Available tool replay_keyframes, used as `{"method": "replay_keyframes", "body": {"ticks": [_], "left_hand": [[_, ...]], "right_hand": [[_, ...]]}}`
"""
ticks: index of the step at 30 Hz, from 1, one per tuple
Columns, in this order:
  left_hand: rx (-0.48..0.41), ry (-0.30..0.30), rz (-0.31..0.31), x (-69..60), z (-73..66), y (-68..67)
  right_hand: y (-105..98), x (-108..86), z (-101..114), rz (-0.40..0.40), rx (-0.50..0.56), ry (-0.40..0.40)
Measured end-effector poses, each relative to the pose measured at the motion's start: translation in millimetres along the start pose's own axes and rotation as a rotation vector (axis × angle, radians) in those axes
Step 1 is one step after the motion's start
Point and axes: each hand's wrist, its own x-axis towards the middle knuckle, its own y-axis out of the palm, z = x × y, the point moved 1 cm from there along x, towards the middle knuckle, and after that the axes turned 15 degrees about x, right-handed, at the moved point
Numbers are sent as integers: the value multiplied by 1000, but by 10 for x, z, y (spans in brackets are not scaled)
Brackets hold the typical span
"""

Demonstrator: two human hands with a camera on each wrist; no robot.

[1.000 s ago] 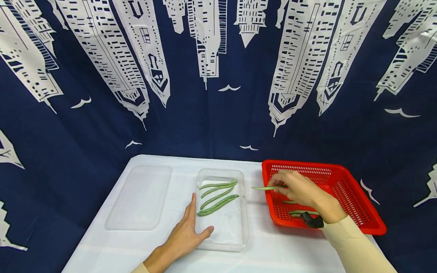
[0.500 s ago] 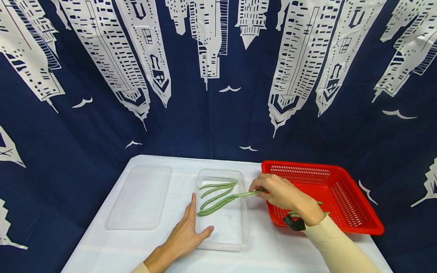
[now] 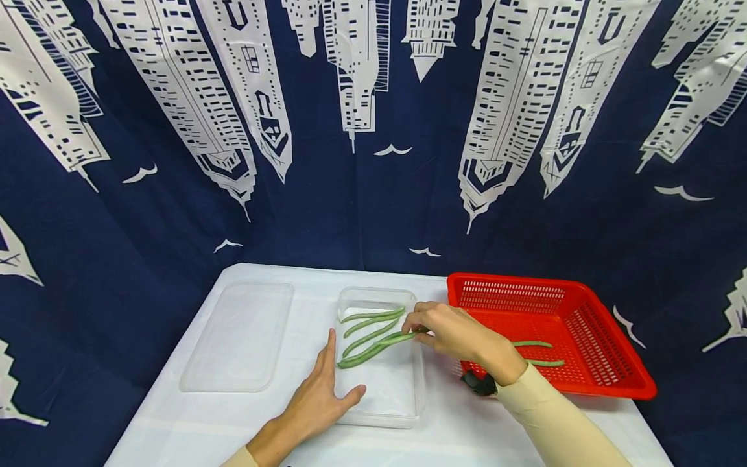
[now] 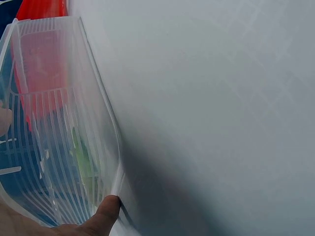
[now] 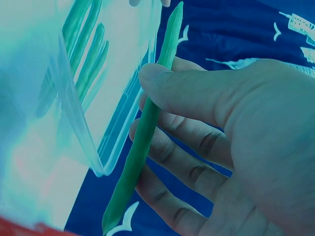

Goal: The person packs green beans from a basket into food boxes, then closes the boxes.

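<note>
My right hand [image 3: 452, 332] pinches a green bean [image 5: 140, 135] between thumb and fingers, over the right rim of a clear plastic container [image 3: 419, 389]. In the right wrist view the bean slants across the fingers, its tip sticking out past the thumb. Inside the container several green beans [image 3: 370, 340] lie roughly side by side in its far half. My left hand [image 3: 315, 407] rests at the container's left side with fingers straight and thumb spread over it. In the left wrist view, a fingertip [image 4: 109, 206] touches the container's rim.
At right stands a red slotted basket [image 3: 609, 344] with a few green beans [image 3: 545, 363] in it, partly hidden by the right arm. A flat translucent lid [image 3: 238, 337] lies left on the white tabletop [image 3: 157, 431]. A dark printed cloth [image 3: 362, 207] hangs behind.
My right hand has moved left from over the red basket to the container's right rim, carrying the green bean. The left hand has stayed in place.
</note>
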Motion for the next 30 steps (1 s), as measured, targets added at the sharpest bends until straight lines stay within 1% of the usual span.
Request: {"method": "replay_keyframes", "body": {"ticks": [8,15,24,30], "left_hand": [[-5,-4,10,-9,-1,-9],[-16,-7,24,-12,-11,-20],[-15,-9,30,-9,-18,-24],[-12,0,28,-4,-14,-19]], "right_hand": [[117,119,88,13,-41,-67],[191,180,146,39,-18,-26],[285,287,203,66,2,-44],[360,360,225,95,10,-72]]}}
